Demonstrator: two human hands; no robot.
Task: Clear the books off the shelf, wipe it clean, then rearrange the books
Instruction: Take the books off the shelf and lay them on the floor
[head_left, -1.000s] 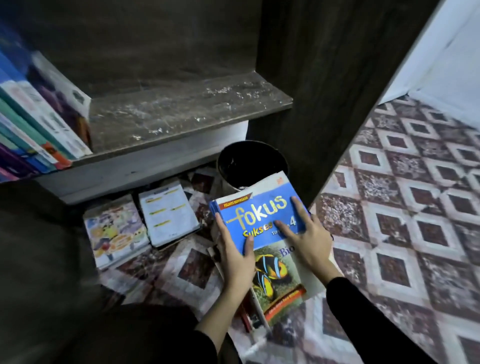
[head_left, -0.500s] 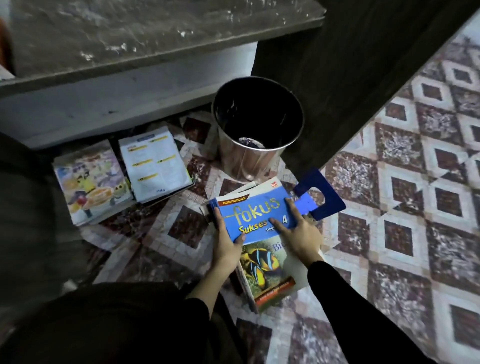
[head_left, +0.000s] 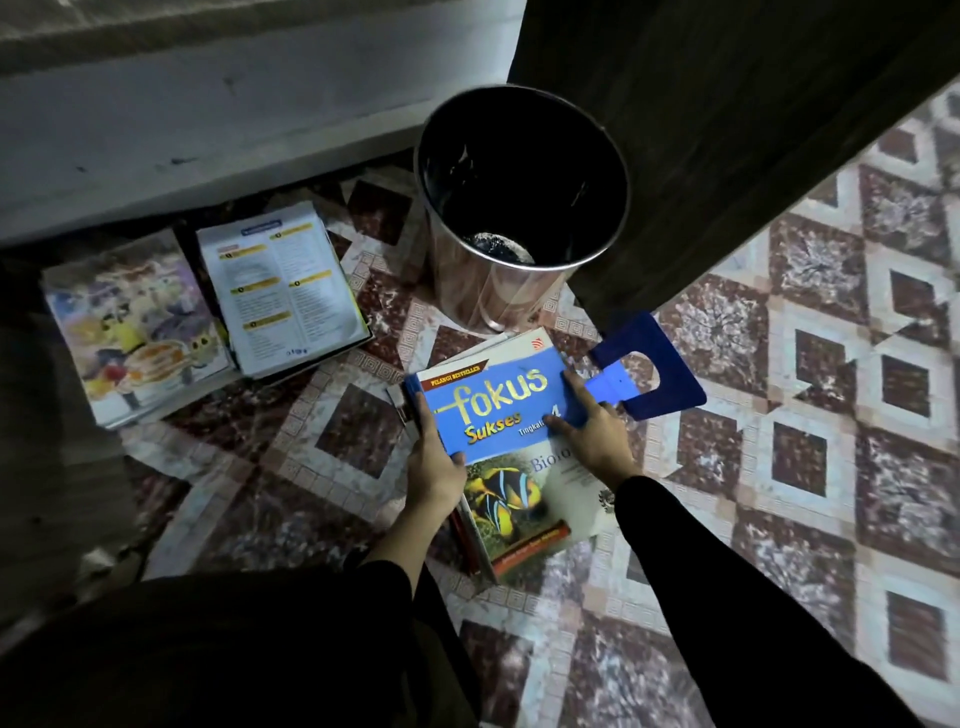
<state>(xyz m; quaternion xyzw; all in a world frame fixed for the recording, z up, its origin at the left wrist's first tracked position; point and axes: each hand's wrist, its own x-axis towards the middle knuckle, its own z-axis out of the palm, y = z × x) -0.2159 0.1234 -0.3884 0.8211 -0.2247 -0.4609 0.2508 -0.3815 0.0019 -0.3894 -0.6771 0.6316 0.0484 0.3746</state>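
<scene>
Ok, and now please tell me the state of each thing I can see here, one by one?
Fokus book: closed, cover up, flat on a pile on the floor.
Left hand: grips the book's left edge.
Right hand: flat on the cover, fingers straight.
Bin: upright, no lid.
Blue bookend: lying on the floor.
Cartoon-cover book: closed, flat on the floor.
White-cover book: closed, flat, beside it.

Stack of books on the floor, left hand gripping its left edge, right hand flat on top, bin just behind, bookend sticking out on the right, two book piles to the left, below the shelf.
</scene>
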